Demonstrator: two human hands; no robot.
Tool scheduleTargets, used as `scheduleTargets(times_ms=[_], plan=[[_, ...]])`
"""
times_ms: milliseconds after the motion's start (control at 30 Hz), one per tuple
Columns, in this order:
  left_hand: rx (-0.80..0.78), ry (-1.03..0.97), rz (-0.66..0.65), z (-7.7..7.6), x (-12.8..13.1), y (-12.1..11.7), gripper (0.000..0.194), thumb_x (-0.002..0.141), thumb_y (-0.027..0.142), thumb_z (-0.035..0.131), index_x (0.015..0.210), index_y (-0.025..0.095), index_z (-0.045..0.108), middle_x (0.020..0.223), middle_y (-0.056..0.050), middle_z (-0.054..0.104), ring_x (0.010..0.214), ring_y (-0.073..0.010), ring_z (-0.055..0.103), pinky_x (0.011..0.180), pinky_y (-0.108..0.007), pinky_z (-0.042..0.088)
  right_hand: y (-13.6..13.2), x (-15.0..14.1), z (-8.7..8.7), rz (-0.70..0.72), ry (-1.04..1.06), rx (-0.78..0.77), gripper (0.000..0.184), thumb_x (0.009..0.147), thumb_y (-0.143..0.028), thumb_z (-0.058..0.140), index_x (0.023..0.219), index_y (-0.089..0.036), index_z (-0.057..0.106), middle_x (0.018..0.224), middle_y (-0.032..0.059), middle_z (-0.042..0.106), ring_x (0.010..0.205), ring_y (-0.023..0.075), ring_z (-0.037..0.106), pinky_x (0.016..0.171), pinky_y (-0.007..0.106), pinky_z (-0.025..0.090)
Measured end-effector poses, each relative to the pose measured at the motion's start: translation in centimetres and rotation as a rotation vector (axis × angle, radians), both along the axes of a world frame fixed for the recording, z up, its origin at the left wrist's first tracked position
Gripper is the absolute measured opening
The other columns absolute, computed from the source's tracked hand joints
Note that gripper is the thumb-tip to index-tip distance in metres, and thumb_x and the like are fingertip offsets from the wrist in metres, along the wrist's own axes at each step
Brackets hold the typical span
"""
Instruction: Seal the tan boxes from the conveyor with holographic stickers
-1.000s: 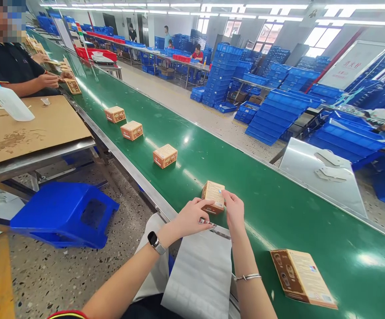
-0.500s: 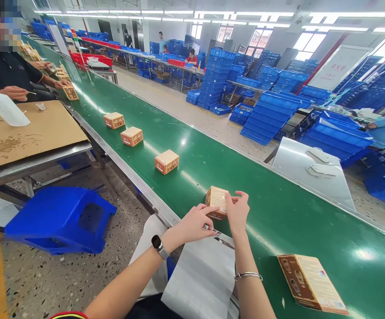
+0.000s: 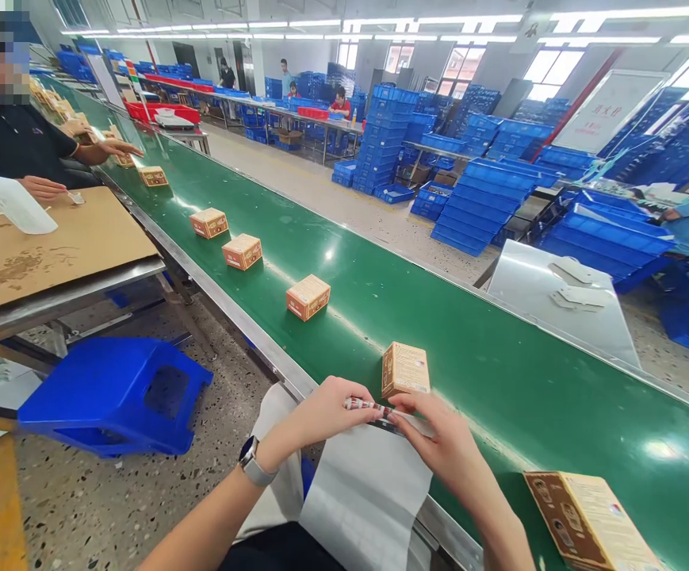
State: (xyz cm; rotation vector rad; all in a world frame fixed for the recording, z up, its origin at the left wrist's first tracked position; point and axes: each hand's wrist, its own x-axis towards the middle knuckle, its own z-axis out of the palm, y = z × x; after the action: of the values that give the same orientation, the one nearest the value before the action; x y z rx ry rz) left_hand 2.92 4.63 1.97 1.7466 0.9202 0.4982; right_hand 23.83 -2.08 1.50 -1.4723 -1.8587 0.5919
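Observation:
My left hand (image 3: 326,412) is closed on one end of a thin strip with small red-and-white labels (image 3: 368,407), just off the near edge of the green conveyor belt (image 3: 499,373). My right hand (image 3: 439,440) pinches the strip's other end. A small brown carton (image 3: 404,369) stands upright on the belt right behind my hands, touched by neither. Several more small cartons (image 3: 308,296) lie in a row up the belt. A larger flat brown box (image 3: 591,519) lies on the belt at the lower right.
A person in black (image 3: 11,135) works at a cardboard-topped table (image 3: 52,246) with a white bottle (image 3: 14,204). A blue stool (image 3: 112,392) stands on the floor. Stacks of blue crates (image 3: 487,198) fill the far side. A grey sheet (image 3: 361,492) lies on my lap.
Both hands let go of the small carton, which now stands on the belt, and drew back to grip the label strip. The cartons moved along the belt; the co-worker placed another.

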Motion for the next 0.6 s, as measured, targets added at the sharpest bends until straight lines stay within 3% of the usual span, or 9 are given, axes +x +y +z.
scheduleTargets(times_ms=[100, 233, 400, 500, 600], plan=[[-0.063, -0.004, 0.005, 0.3, -0.6, 0.0, 0.023, 0.082, 0.038, 0.066, 0.086, 0.017, 0.075, 0.069, 0.001, 0.063, 0.063, -0.0114, 0.047, 0.055, -0.022, 0.031, -0.1, 0.2, -0.1, 0.045, -0.023, 0.025, 0.014, 0.094, -0.035, 0.058, 0.104, -0.03, 0.066, 0.105, 0.0016, 0.073, 0.098, 0.0223, 0.066, 0.086, 0.034, 0.052], [-0.108, 0.023, 0.027, 0.4, -1.4, 0.1, 0.027, 0.08, 0.04, 0.067, 0.078, 0.015, 0.075, 0.058, 0.003, 0.054, 0.055, -0.0096, 0.038, 0.049, -0.022, 0.024, -0.2, 0.0, 0.0, 0.092, -0.084, 0.093, 0.011, 0.096, -0.029, 0.054, 0.101, -0.029, 0.065, 0.095, 0.0008, 0.072, 0.089, 0.0206, 0.066, 0.079, 0.034, 0.052], [-0.074, 0.046, 0.097, -0.2, -1.6, 0.2, 0.035, 0.081, 0.048, 0.067, 0.076, 0.015, 0.076, 0.053, 0.005, 0.045, 0.052, -0.0089, 0.032, 0.048, -0.024, 0.02, -0.2, -1.0, -0.7, 0.036, -0.209, 0.394, 0.013, 0.094, -0.02, 0.058, 0.101, -0.026, 0.066, 0.101, 0.0063, 0.071, 0.09, 0.0239, 0.065, 0.082, 0.042, 0.049], [-0.045, 0.042, 0.102, -0.6, -1.6, 0.4, 0.037, 0.082, 0.051, 0.066, 0.078, 0.016, 0.077, 0.057, 0.003, 0.054, 0.054, -0.0099, 0.038, 0.049, -0.024, 0.025, -0.1, -1.4, -1.2, 0.003, -0.206, 0.463, 0.016, 0.092, -0.016, 0.06, 0.1, -0.026, 0.068, 0.109, 0.0089, 0.069, 0.096, 0.0257, 0.064, 0.084, 0.045, 0.05], [0.005, 0.033, 0.085, -1.0, -2.2, 1.2, 0.033, 0.084, 0.049, 0.065, 0.078, 0.018, 0.076, 0.072, -0.002, 0.069, 0.065, -0.0143, 0.054, 0.055, -0.024, 0.036, -0.1, -1.4, -1.4, -0.005, -0.096, 0.422, 0.015, 0.092, -0.017, 0.059, 0.098, -0.028, 0.068, 0.111, 0.0088, 0.067, 0.1, 0.0259, 0.063, 0.083, 0.046, 0.052]])
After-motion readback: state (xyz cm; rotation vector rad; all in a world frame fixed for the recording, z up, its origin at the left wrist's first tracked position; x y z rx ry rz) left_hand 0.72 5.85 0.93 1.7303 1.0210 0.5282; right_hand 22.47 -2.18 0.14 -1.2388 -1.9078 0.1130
